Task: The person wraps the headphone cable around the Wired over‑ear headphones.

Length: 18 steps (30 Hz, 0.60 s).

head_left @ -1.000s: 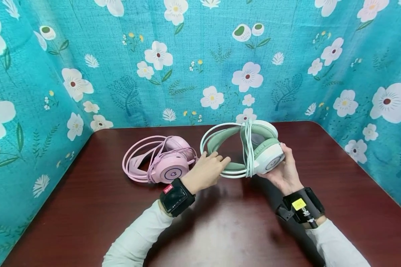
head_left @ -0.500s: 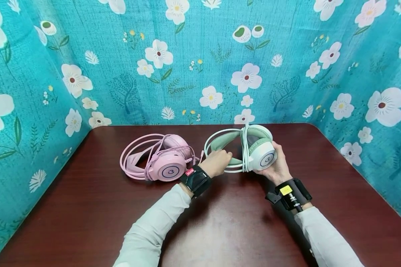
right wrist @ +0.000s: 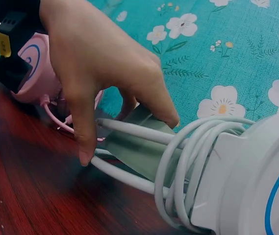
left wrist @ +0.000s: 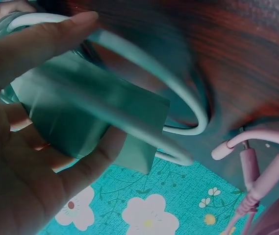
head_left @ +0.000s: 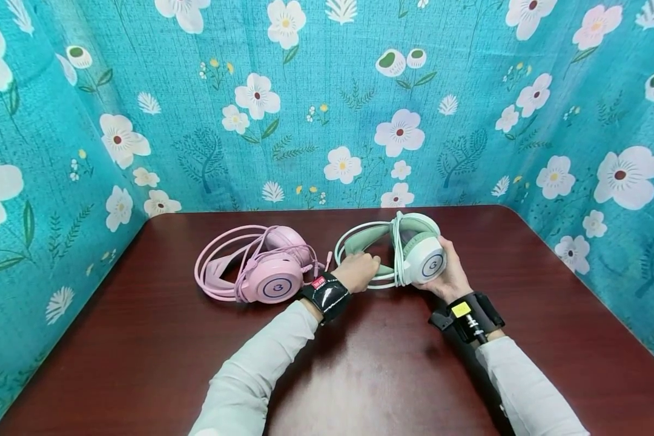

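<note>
A pair of white and green headphones [head_left: 426,257], its cable wound in a bundle around it, is held between both hands at the back of the table. My left hand [head_left: 358,272] grips the headband end; in the left wrist view its thumb lies along a white band tube and its fingers curl around the green padded strap [left wrist: 95,107]. At the other end my right hand [head_left: 451,280] holds the near ear cup from its outer right side, with most of its fingers hidden behind the cup. The cable coils [right wrist: 178,171] show large in the right wrist view.
Pink headphones [head_left: 277,281] with a wrapped cable lie on the dark red-brown table [head_left: 142,363], just left of my left hand. Their pink plugs [left wrist: 269,176] stick out toward that hand. A blue floral curtain [head_left: 305,121] surrounds the table's back and sides.
My left hand has gone from loose fingers in front of the headband to a grip on it. The white and green headphones have shifted slightly left, the right hand moving along with them.
</note>
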Motion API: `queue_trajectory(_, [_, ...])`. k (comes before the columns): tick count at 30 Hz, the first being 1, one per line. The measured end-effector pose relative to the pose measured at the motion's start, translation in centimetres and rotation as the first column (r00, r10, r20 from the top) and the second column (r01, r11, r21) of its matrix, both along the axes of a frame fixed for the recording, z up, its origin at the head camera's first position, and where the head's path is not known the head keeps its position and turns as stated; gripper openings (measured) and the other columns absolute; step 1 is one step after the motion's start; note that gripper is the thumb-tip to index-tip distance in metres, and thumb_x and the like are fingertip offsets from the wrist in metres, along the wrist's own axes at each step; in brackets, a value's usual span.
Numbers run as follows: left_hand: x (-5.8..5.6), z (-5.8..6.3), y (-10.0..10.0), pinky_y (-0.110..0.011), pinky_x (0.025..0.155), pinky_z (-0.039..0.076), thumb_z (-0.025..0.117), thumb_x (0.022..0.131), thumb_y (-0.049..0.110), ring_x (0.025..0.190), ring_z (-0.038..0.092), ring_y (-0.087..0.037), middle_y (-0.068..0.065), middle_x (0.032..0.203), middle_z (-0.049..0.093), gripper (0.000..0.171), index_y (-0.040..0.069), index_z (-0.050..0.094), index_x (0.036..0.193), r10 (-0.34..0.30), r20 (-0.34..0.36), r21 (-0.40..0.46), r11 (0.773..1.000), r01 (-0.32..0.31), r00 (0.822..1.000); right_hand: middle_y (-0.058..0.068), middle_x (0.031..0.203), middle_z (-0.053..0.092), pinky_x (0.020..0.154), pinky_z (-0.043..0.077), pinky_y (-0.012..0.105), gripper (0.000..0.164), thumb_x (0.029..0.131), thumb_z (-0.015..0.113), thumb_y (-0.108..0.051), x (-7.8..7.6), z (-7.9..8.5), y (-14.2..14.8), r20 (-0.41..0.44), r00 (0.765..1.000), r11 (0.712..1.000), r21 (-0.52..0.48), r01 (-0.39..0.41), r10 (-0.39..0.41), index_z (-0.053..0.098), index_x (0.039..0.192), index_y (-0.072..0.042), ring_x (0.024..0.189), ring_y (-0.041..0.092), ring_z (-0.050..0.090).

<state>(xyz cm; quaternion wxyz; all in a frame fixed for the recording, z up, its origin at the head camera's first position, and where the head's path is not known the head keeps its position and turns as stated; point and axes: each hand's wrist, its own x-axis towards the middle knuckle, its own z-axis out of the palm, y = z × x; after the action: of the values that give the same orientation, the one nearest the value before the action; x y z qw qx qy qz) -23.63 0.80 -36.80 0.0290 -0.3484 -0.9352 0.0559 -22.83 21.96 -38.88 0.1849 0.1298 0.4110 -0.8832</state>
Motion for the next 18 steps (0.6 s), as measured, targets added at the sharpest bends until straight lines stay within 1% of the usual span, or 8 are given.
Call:
queue_trajectory(2, [-0.1,0.0,0.0,-0.036,0.078,0.060,0.072,0.087,0.006,0.099,0.067,-0.028,-0.011,0.108,0.072,0.025,0.003,0.063,0.109,-0.002,0.008,0.004,1.000,0.002,1.000,-0.003,0.131,0.034,0.116,0.022,0.048,0.074,0.098,0.036,-0.064,0.0,0.3,0.1,0.009,1.000,0.999,0.043,-0.009,0.009,0.006,0.158,-0.033,0.127,0.020,0.031])
queue_trajectory(5, [-0.1,0.0,0.1,-0.035,0.080,0.060,0.072,0.087,0.006,0.099,0.067,-0.027,-0.011,0.107,0.071,0.025,0.003,0.061,0.109,-0.011,0.009,0.002,1.000,0.011,1.000,0.000,0.131,0.034,0.122,0.020,0.048,0.075,0.098,0.037,-0.064,0.0,1.0,0.5,0.052,0.999,0.992,0.126,-0.019,0.013,0.007,0.158,-0.030,0.133,0.025,0.030])
queue_trajectory(8, [0.0,0.0,0.2,-0.035,0.082,0.059,0.072,0.087,0.006,0.099,0.067,-0.028,-0.013,0.106,0.072,0.024,0.003,0.061,0.108,-0.015,0.015,0.000,1.000,0.015,1.000,0.006,0.147,0.029,0.125,0.021,0.047,0.082,0.097,0.038,-0.065,0.2,1.8,0.8,0.112,0.994,0.977,0.212,-0.040,0.016,0.004,0.160,-0.025,0.143,0.029,0.026])
queue_trajectory(11, [-0.1,0.0,0.1,-0.036,0.084,0.059,0.071,0.088,0.005,0.100,0.068,-0.029,-0.014,0.106,0.072,0.023,0.001,0.062,0.109,-0.013,0.026,-0.002,1.000,0.014,1.000,0.017,0.164,0.013,0.125,0.024,0.045,0.093,0.096,0.037,-0.065,0.1,2.3,1.0,0.142,0.988,0.947,0.304,-0.099,0.058,-0.004,0.162,-0.014,0.149,0.033,0.022])
queue_trajectory(12, [-0.2,-0.1,0.0,-0.037,0.085,0.059,0.070,0.089,0.005,0.100,0.068,-0.030,-0.014,0.106,0.072,0.022,0.001,0.062,0.109,-0.014,0.032,-0.001,1.000,0.014,0.999,0.018,0.166,0.008,0.124,0.026,0.044,0.095,0.096,0.035,-0.064,0.1,2.4,1.1,0.140,0.987,0.930,0.346,-0.121,0.077,-0.006,0.161,-0.009,0.148,0.034,0.023])
queue_trajectory(14, [-0.3,-0.1,-0.1,-0.037,0.087,0.059,0.067,0.091,0.004,0.100,0.068,-0.030,-0.015,0.107,0.072,0.020,0.000,0.063,0.110,-0.020,0.042,-0.005,1.000,0.021,0.999,0.025,0.163,0.014,0.121,0.032,0.045,0.096,0.097,0.034,-0.062,0.0,2.6,1.3,0.113,0.988,0.876,0.461,-0.143,0.101,-0.005,0.160,-0.001,0.141,0.036,0.033])
queue_trajectory(15, [-0.4,-0.1,-0.1,-0.037,0.087,0.058,0.067,0.091,0.003,0.100,0.069,-0.031,-0.015,0.106,0.072,0.019,0.000,0.063,0.109,-0.024,0.046,-0.005,1.000,0.024,0.999,0.027,0.160,0.019,0.118,0.035,0.045,0.094,0.098,0.033,-0.060,-0.1,2.7,1.4,0.088,0.990,0.843,0.520,-0.140,0.110,-0.002,0.159,0.002,0.136,0.035,0.039])
queue_trajectory(18, [-0.9,0.1,-0.2,-0.037,0.090,0.057,0.072,0.088,0.005,0.102,0.070,-0.031,-0.016,0.107,0.072,0.025,-0.001,0.062,0.110,-0.027,0.088,0.016,1.000,0.026,0.996,0.026,0.146,0.041,0.114,0.042,0.046,0.085,0.102,0.034,-0.054,-0.4,3.0,1.7,0.007,0.993,0.716,0.692,-0.088,0.115,0.014,0.157,0.007,0.122,0.027,0.053])
